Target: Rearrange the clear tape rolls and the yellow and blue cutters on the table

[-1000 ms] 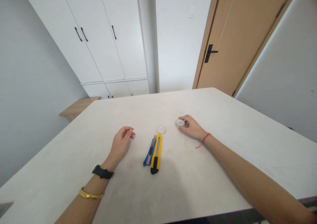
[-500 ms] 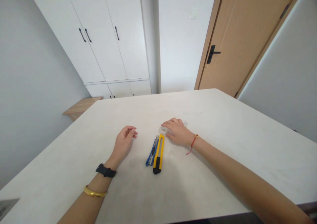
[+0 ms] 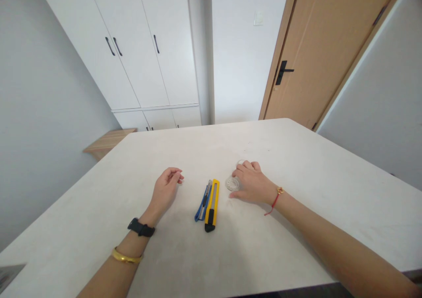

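My left hand (image 3: 167, 187) rests on the white table, its fingers loosely curled in toward the thumb, with nothing visible in them. My right hand (image 3: 251, 183) bends over a clear round disc (image 3: 232, 183), its fingers at the far side and the thumb at the near side. Behind those fingers a second clear round piece (image 3: 241, 162) shows in part; the rest is hidden. Between my hands lie a blue utility knife (image 3: 203, 201) and a larger yellow utility knife (image 3: 212, 205) with a black slider, side by side and slightly slanted.
The white table (image 3: 99, 210) spreads around both hands, its far edge facing white cupboards (image 3: 132, 69). Beyond it on the right stands a wooden door (image 3: 323, 47). A wooden ledge (image 3: 108, 142) juts out past the left edge.
My right hand has shifted right and slightly nearer, and the clear disc has moved with it, away from the yellow knife's tip. My left hand has stayed in place.
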A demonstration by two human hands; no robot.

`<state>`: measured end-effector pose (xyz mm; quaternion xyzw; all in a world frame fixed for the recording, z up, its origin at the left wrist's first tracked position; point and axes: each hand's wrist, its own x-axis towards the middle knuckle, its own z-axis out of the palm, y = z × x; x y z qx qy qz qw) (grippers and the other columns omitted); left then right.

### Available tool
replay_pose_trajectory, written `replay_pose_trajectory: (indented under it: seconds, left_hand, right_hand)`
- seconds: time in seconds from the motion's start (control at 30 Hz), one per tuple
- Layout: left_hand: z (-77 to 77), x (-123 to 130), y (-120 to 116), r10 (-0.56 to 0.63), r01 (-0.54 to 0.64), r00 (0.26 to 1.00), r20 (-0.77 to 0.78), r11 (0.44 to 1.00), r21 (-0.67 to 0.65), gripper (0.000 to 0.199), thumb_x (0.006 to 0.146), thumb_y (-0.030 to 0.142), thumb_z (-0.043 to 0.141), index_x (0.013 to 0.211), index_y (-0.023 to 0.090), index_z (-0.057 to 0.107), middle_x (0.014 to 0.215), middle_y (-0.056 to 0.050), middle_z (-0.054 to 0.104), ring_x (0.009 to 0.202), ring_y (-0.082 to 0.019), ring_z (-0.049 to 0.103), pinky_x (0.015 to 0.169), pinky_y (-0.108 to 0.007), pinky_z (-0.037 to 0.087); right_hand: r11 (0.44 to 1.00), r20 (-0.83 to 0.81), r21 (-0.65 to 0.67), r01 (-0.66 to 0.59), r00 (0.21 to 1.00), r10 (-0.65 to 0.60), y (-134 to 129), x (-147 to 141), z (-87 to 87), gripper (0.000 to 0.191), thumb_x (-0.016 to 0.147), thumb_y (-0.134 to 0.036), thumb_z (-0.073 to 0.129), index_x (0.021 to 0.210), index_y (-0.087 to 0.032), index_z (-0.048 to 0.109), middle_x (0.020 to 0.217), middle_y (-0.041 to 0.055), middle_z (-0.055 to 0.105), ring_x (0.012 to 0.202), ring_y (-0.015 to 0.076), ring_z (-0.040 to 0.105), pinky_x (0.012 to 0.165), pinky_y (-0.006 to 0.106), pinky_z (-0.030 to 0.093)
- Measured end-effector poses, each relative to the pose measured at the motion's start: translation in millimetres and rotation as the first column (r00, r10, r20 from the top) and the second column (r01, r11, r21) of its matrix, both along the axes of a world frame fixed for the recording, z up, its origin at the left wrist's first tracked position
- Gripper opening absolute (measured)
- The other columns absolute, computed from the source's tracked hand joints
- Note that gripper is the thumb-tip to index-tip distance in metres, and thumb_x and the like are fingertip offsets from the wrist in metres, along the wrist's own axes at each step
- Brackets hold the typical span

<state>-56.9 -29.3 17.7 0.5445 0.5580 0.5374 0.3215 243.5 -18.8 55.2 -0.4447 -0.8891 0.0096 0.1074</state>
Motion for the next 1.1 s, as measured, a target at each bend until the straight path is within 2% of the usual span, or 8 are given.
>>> replay_pose_trajectory:
  seconds: [0.13,0.27,0.57,0.73,0.83,0.97,1.1]
  left_hand:
    - [-0.7,0.0,0.3,-0.002,0.002,1.0,-0.005,1.0,-0.008,0.026,0.08,0.042,0.057,0.089,0.017,0.059,0.074,-0.002,0.065,0.066,-0.016,0.06,0.068,-0.032,0.047]
    - [-1.8,-1.1,0.6,0.013,-0.014,1.0,-0.015,1.0,-0.014,0.027,0.08,0.042,0.057,0.09,0.017,0.059,0.074,-0.002,0.065,0.067,-0.017,0.06,0.068,-0.032,0.047]
    - [-1.0,-0.8,-0.1,0.031,-0.032,0.999,-0.016,0.999,-0.023,0.029,0.079,0.044,0.058,0.089,0.017,0.06,0.073,-0.003,0.065,0.066,-0.017,0.061,0.068,-0.032,0.048]
    - [-0.9,-1.5,-0.3,0.038,-0.038,0.999,-0.019,0.999,-0.018,0.029,0.079,0.044,0.059,0.088,0.017,0.061,0.072,-0.003,0.066,0.065,-0.017,0.062,0.067,-0.032,0.049]
    - [-1.6,-2.1,0.0,0.032,-0.032,0.999,-0.017,0.999,-0.016,0.029,0.079,0.044,0.059,0.088,0.017,0.061,0.072,-0.003,0.066,0.065,-0.017,0.062,0.066,-0.032,0.049]
    - [-2.9,-2.2,1.0,0.038,-0.038,0.999,-0.013,0.999,-0.014,0.029,0.078,0.044,0.059,0.088,0.017,0.061,0.072,-0.003,0.066,0.064,-0.017,0.062,0.066,-0.032,0.049]
    - [-3.8,-2.0,1.6,0.029,-0.029,1.0,-0.008,1.0,-0.012,0.029,0.079,0.044,0.059,0.089,0.017,0.06,0.073,-0.003,0.066,0.065,-0.016,0.061,0.067,-0.031,0.049]
  right_hand:
    - [0.988,-0.084,-0.132,-0.077,0.994,0.066,-3.4,15.0,-1.9,0.059,0.075,-0.054,0.067,0.121,-0.018,0.057,0.121,0.0141,0.059,0.109,0.032,0.048,0.089,0.044,0.034]
    - [0.973,-0.13,-0.194,-0.123,0.987,0.099,0.9,17.1,-9.3,0.053,0.082,-0.042,0.062,0.128,-0.019,0.055,0.128,0.0137,0.058,0.115,0.0324,0.047,0.092,0.047,0.034]
    - [0.97,-0.148,-0.185,-0.158,0.98,0.131,2.3,10.3,-13.8,0.044,0.086,-0.032,0.059,0.128,-0.022,0.056,0.126,0.0115,0.061,0.114,0.0309,0.048,0.093,0.047,0.034]
    - [0.974,-0.147,-0.174,-0.147,0.982,0.122,1.1,10.5,-13.3,0.052,0.081,-0.039,0.066,0.128,-0.019,0.056,0.124,0.0137,0.059,0.113,0.0305,0.049,0.094,0.047,0.037]
    - [0.968,-0.172,-0.174,-0.182,0.973,0.152,0.4,10.3,-15.5,0.048,0.082,-0.035,0.065,0.126,-0.018,0.057,0.121,0.0136,0.06,0.112,0.0292,0.051,0.097,0.046,0.038]
    - [0.961,-0.325,-0.13,-0.243,0.926,0.19,7.9,15.5,-14.9,0.04,0.083,-0.03,0.062,0.121,-0.016,0.06,0.119,0.0138,0.06,0.112,0.0261,0.053,0.1,0.042,0.039]
    - [0.989,-0.499,-0.069,-0.134,0.863,0.083,33.3,34.3,-12.9,0.038,0.086,-0.029,0.057,0.122,-0.017,0.058,0.122,0.0144,0.057,0.112,0.0259,0.053,0.094,0.043,0.045]
